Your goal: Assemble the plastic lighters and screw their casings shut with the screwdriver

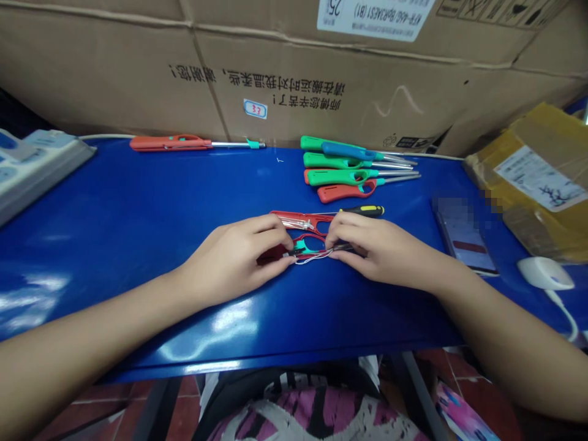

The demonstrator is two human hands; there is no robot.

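An opened red long-nosed lighter (309, 244) lies on the blue tabletop between my hands, its inner parts exposed. A turquoise trigger, a small black piece and thin white wires (312, 258) show in it. My left hand (245, 254) is closed on its left end, thumb and fingers at the black piece. With pinched fingers, my right hand (362, 245) grips its right end, where the wires run in; the fingertips hide the exact hold. Just behind lies another red shell half (294, 219) with a clear part inside. A black-and-yellow screwdriver (367, 211) rests beyond my right hand.
Several green, blue and orange lighters (340, 177) lie in a pile behind. One orange lighter (169, 143) lies at back left. A power strip (41, 165) is far left. At right are a phone (463, 236), a white charger (546, 272) and a taped box (542, 177). A large carton (138, 79) borders the back.
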